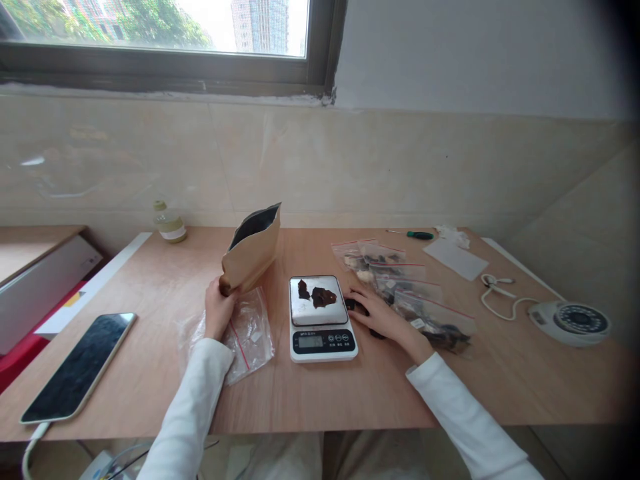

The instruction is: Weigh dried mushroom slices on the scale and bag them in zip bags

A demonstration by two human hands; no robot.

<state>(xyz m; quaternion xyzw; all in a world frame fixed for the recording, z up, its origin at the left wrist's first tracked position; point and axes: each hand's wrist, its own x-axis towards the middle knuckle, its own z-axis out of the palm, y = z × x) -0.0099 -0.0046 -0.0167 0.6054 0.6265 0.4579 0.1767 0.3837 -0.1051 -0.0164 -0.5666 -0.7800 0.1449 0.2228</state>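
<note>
A brown paper pouch with a dark lining stands gaping at the top, and my left hand grips its lower left corner. Beneath that hand lie clear zip bags with a red seal line. A white kitchen scale sits between my hands; its digits are too faint to read. On its metal plate rest dark brown, crinkled dried pieces, like wood ear fungus. Right beside the scale, my right hand has its fingers around a dark dried piece; another dark bit shows under the palm.
Several filled zip bags overlap right of my right hand. Farther back are a green-handled screwdriver and a white card. A white round device with a cable stands right. A phone and a bottle are left.
</note>
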